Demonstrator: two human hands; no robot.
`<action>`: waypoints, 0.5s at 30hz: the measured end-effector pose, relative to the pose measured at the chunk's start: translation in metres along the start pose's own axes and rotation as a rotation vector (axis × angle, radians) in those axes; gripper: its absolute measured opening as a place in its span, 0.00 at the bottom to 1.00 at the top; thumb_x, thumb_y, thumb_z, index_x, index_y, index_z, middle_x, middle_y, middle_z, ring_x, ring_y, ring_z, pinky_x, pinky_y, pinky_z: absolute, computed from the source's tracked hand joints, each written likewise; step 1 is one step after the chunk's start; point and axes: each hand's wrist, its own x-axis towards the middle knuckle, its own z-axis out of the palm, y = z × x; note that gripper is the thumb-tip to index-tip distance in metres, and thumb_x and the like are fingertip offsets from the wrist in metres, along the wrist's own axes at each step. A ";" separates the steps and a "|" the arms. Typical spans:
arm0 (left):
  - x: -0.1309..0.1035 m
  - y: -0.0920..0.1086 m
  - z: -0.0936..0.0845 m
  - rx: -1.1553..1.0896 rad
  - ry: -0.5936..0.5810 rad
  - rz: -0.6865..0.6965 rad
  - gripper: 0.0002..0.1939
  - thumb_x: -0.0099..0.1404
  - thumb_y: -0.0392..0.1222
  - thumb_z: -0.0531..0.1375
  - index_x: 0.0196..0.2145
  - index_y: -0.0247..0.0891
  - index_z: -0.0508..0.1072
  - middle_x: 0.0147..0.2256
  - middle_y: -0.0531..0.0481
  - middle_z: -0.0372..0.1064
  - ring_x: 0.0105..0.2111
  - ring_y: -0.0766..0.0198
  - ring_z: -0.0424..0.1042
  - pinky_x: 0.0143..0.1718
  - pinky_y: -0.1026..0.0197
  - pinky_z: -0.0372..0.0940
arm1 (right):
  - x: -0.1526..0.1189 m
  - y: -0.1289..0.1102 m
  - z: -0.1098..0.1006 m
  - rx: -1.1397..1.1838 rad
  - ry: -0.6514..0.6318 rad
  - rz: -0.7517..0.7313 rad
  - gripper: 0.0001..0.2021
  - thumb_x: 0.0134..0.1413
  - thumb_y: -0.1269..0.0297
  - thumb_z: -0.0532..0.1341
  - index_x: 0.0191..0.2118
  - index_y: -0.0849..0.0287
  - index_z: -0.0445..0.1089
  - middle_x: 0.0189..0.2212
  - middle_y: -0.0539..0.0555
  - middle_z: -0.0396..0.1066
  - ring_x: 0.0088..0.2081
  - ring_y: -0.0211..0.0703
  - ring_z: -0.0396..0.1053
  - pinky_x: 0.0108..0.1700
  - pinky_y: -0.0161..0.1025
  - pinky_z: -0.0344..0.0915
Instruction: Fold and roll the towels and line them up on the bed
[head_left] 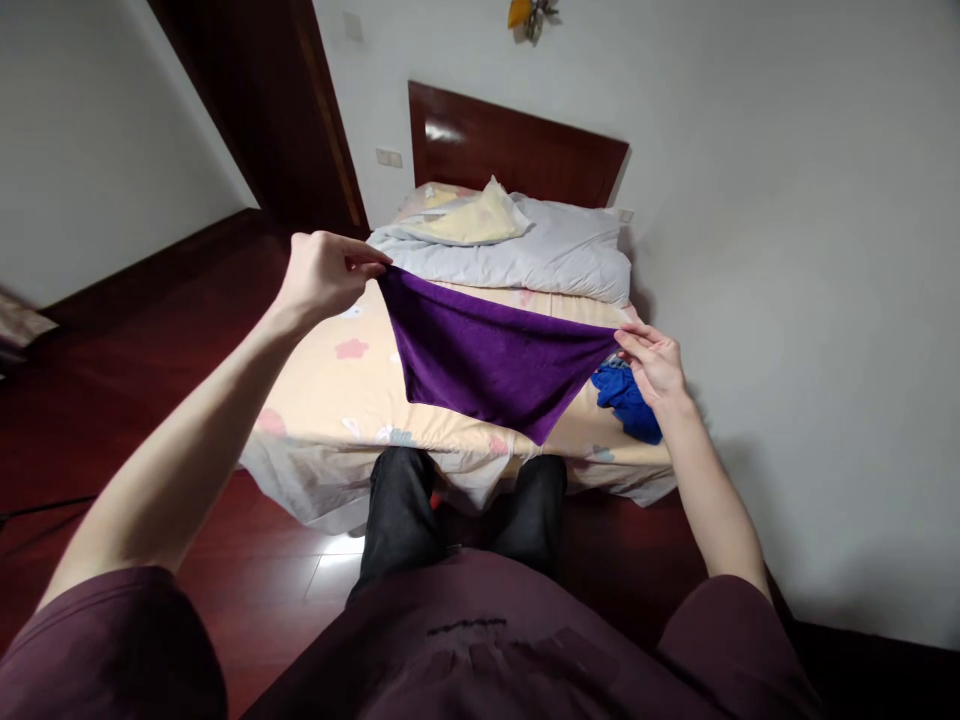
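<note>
A purple cloth [499, 355] hangs stretched between my two hands above the bed. My left hand [326, 275] is closed, pinching its upper left corner between thumb and fingers. At the upper right corner, my right hand [652, 362] pinches the cloth the same way. Its top edge slopes down to the right, and its two lower corners hang free. Just behind and below my right hand, a crumpled blue cloth [628, 402] lies on the bed's right side, partly hidden.
The bed [330, 390] has a cream sheet with coloured patterns. White pillows [570, 245] and a pale yellow folded cloth [480, 218] lie by the dark wooden headboard [517, 145]. A white wall [810, 300] stands close on the right. Dark red floor [187, 300] extends on the left.
</note>
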 end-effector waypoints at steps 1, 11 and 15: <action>0.002 -0.002 0.001 -0.004 -0.017 -0.014 0.13 0.63 0.36 0.65 0.44 0.29 0.82 0.33 0.46 0.76 0.35 0.64 0.69 0.51 0.51 0.67 | 0.003 0.004 -0.001 -0.009 0.000 0.009 0.22 0.31 0.54 0.81 0.35 0.55 0.78 0.31 0.51 0.79 0.27 0.37 0.74 0.28 0.35 0.73; 0.051 -0.087 0.084 -0.171 -0.140 -0.259 0.12 0.54 0.31 0.67 0.38 0.30 0.83 0.25 0.48 0.72 0.29 0.60 0.71 0.42 0.52 0.70 | 0.070 0.092 0.032 -0.020 0.034 0.243 0.21 0.31 0.58 0.81 0.32 0.56 0.75 0.21 0.46 0.72 0.22 0.34 0.69 0.21 0.31 0.67; 0.083 -0.119 0.126 -0.220 -0.042 -0.299 0.12 0.54 0.32 0.65 0.38 0.29 0.81 0.26 0.46 0.73 0.33 0.58 0.72 0.44 0.53 0.69 | 0.111 0.121 0.058 -0.058 0.063 0.209 0.22 0.34 0.56 0.80 0.33 0.56 0.73 0.23 0.47 0.73 0.23 0.34 0.70 0.22 0.31 0.68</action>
